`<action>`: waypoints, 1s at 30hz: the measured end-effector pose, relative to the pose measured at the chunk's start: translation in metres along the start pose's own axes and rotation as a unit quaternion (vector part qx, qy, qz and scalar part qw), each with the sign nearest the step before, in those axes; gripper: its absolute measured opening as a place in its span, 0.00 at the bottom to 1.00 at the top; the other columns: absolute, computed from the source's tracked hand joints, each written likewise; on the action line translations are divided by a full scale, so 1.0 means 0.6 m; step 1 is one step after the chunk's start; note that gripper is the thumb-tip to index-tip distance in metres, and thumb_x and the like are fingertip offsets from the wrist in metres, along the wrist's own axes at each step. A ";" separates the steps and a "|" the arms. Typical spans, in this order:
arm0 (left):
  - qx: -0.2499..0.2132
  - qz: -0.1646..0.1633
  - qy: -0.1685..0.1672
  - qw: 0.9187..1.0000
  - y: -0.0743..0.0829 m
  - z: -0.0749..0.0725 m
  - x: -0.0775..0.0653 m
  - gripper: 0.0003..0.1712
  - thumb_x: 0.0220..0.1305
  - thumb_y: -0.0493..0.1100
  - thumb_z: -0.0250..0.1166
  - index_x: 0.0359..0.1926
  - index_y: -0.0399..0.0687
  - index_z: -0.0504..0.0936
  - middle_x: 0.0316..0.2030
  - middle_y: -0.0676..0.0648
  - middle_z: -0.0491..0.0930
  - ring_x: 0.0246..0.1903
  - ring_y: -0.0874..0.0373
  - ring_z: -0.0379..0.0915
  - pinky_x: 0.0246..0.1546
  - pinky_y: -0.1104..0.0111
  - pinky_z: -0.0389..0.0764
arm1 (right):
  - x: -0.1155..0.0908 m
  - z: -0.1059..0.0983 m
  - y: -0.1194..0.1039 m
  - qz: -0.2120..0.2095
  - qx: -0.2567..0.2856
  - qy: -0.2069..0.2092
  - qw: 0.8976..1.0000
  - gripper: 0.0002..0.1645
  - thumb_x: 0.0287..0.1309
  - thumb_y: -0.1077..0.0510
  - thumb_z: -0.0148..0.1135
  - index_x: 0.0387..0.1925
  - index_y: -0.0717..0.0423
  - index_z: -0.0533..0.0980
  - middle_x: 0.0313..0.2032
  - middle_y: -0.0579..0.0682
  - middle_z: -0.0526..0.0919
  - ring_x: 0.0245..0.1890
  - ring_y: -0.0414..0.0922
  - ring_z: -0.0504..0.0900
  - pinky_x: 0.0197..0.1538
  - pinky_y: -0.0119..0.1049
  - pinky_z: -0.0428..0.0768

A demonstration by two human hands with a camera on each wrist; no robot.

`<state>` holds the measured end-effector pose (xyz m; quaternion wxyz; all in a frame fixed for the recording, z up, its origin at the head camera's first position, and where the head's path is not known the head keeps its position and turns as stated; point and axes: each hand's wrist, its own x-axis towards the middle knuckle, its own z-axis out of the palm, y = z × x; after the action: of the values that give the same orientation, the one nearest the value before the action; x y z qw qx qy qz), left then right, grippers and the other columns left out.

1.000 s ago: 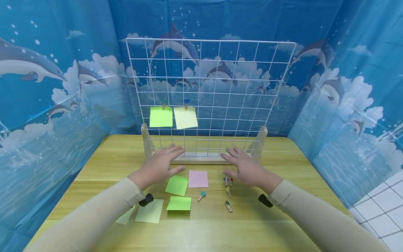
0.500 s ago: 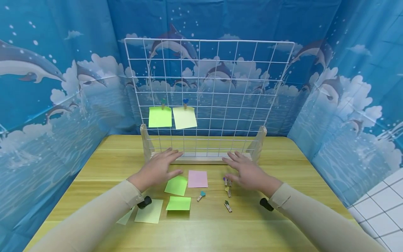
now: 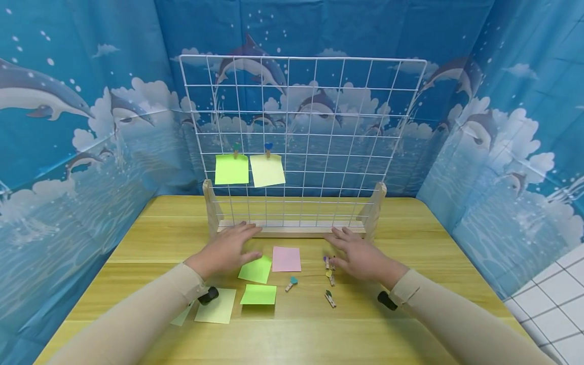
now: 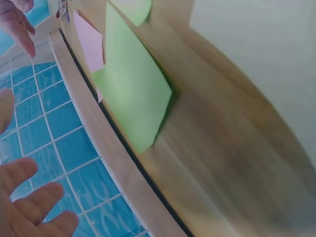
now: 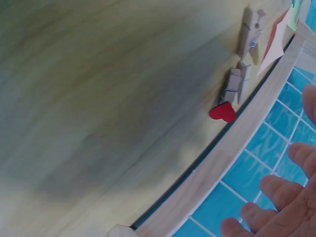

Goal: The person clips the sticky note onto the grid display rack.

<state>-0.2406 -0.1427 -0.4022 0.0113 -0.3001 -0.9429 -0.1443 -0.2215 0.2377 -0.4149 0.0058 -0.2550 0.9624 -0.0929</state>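
Observation:
My left hand (image 3: 226, 249) hovers over the table with fingers spread, holding nothing, just left of a green sticky note (image 3: 256, 269). My right hand (image 3: 362, 256), also empty with fingers extended, is above the right side, partly covering small clothespins (image 3: 330, 277). One clothespin with a red heart (image 5: 223, 112) shows in the right wrist view. Between the hands lies a pink sticky note (image 3: 287, 259). Behind them stands a white wire grid (image 3: 299, 135) in a wooden base; a green note (image 3: 231, 169) and a pale yellow note (image 3: 267, 171) hang clipped on it.
Nearer the front lie another green note (image 3: 258, 294), a pale yellow note (image 3: 216, 306) and a note partly hidden by the left forearm. A blue-heart clothespin (image 3: 291, 284) and a green-topped one (image 3: 330, 298) lie apart. Blue dolphin curtains (image 3: 137, 152) surround the wooden table (image 3: 292, 339).
Both hands have drawn slightly back and down from the grid toward the table. The notes and clothespins have stayed where they were.

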 end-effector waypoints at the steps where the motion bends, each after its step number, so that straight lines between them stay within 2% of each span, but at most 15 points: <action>1: 0.002 0.001 -0.002 1.000 -0.002 0.002 0.000 0.41 0.75 0.63 0.62 0.80 0.48 0.66 0.79 0.41 0.65 0.80 0.37 0.55 0.78 0.38 0.58 | -0.001 0.002 0.002 0.001 0.002 -0.002 1.000 0.41 0.77 0.41 0.59 0.82 0.49 0.60 0.81 0.62 0.58 0.80 0.70 0.56 0.76 0.68 0.61; 6: 0.003 -0.005 -0.016 1.000 -0.011 0.012 -0.001 0.41 0.75 0.60 0.63 0.79 0.47 0.66 0.78 0.40 0.65 0.80 0.35 0.55 0.77 0.38 0.58 | -0.001 0.012 0.009 0.008 0.004 -0.013 1.000 0.40 0.76 0.42 0.60 0.81 0.48 0.62 0.81 0.60 0.60 0.80 0.69 0.58 0.76 0.67 0.63; 17: -0.006 -0.022 -0.056 0.998 -0.031 0.033 0.001 0.44 0.74 0.62 0.65 0.80 0.47 0.64 0.80 0.40 0.62 0.80 0.38 0.56 0.78 0.40 0.58 | -0.001 0.025 0.027 0.017 0.011 -0.039 0.999 0.38 0.76 0.42 0.60 0.80 0.52 0.65 0.79 0.62 0.63 0.78 0.66 0.64 0.75 0.64 0.67; 24: -0.013 -0.035 -0.074 0.997 -0.036 0.041 0.001 0.42 0.74 0.63 0.65 0.80 0.49 0.66 0.80 0.42 0.61 0.79 0.41 0.59 0.78 0.45 0.63 | -0.001 0.033 0.034 0.019 0.034 -0.054 0.998 0.37 0.77 0.42 0.59 0.79 0.51 0.66 0.76 0.60 0.70 0.74 0.62 0.72 0.72 0.60 0.72; 30: -0.019 -0.039 -0.096 0.994 -0.034 0.040 0.002 0.40 0.74 0.61 0.66 0.78 0.48 0.69 0.79 0.41 0.63 0.78 0.39 0.60 0.77 0.44 0.64 | 0.002 0.037 0.038 0.024 0.041 -0.064 0.997 0.36 0.76 0.43 0.60 0.78 0.50 0.67 0.74 0.56 0.74 0.72 0.58 0.75 0.72 0.58 0.74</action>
<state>-0.2513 -0.1510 -0.4306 -0.0905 -0.2756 -0.9477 -0.1332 -0.2324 0.2524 -0.4410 0.0804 -0.2370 0.9613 -0.1156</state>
